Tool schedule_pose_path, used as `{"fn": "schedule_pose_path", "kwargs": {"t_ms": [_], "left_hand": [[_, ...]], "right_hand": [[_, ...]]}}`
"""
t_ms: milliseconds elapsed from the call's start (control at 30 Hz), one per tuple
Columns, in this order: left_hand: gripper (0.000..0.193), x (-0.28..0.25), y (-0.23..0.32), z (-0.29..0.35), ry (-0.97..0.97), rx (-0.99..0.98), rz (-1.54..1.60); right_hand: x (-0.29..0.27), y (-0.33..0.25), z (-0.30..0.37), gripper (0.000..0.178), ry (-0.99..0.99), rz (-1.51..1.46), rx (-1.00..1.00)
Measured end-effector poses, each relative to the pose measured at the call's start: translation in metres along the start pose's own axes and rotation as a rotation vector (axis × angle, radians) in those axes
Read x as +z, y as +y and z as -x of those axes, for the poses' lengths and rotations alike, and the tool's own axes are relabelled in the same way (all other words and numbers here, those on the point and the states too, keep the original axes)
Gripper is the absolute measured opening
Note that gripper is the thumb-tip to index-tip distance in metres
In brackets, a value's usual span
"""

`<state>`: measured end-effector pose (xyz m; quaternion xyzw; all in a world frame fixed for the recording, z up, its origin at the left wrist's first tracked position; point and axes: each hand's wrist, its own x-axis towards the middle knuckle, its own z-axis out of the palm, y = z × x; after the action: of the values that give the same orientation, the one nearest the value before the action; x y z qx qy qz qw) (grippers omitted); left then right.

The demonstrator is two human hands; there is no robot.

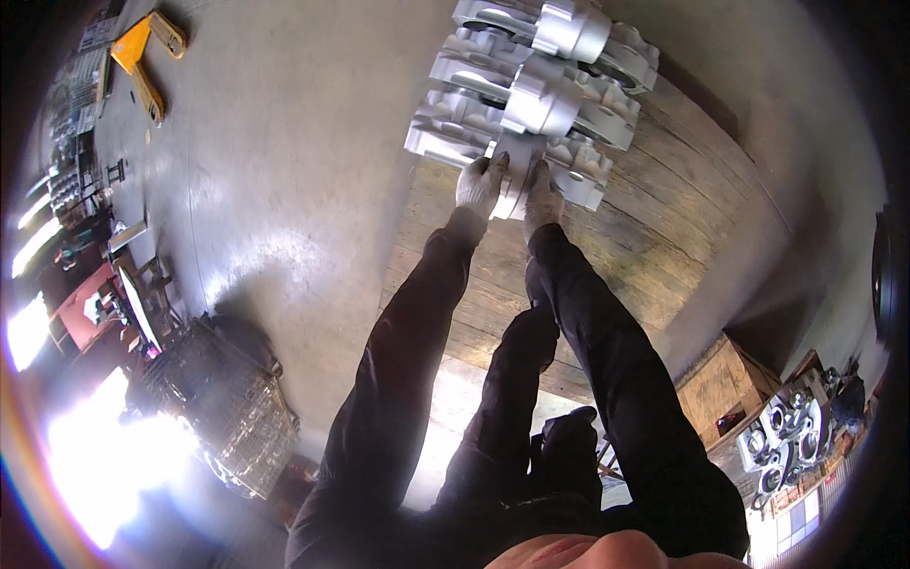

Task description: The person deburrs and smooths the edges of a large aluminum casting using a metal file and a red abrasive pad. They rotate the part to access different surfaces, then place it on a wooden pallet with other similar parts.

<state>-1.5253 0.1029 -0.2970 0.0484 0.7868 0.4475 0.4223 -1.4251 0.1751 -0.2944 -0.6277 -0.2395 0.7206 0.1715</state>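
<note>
Both of my arms, in black sleeves, reach forward to a silver-grey metal casting (pixel 517 156) that lies on a wooden pallet (pixel 654 180). My left hand (pixel 480 184), in a pale work glove, grips the casting's near edge. My right hand (pixel 542 196), gloved the same, holds the same part just to the right. Two more castings (pixel 555 57) of the same shape lie in a row behind it on the pallet.
Grey concrete floor (pixel 284 142) spreads to the left. A yellow pallet jack (pixel 142 52) stands far left at the top. A wire mesh cage (pixel 223 403) sits lower left. At the lower right are a wooden crate (pixel 725 384) and more grey castings (pixel 782 431).
</note>
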Motion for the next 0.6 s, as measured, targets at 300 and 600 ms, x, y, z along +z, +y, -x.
{"fn": "schedule_pose_path", "kwargs": {"t_ms": [300,600], "left_hand": [[0.059,-0.006,0.017,-0.017,-0.009,-0.016,0.115],[0.041,-0.058,-0.023,0.119,0.201,0.220,-0.441]], "right_hand": [[-0.002,0.023,-0.034,0.049,-0.080,0.017,-0.033],[-0.296,0.036,0.085,0.064,0.030,0.614,0.108]]}}
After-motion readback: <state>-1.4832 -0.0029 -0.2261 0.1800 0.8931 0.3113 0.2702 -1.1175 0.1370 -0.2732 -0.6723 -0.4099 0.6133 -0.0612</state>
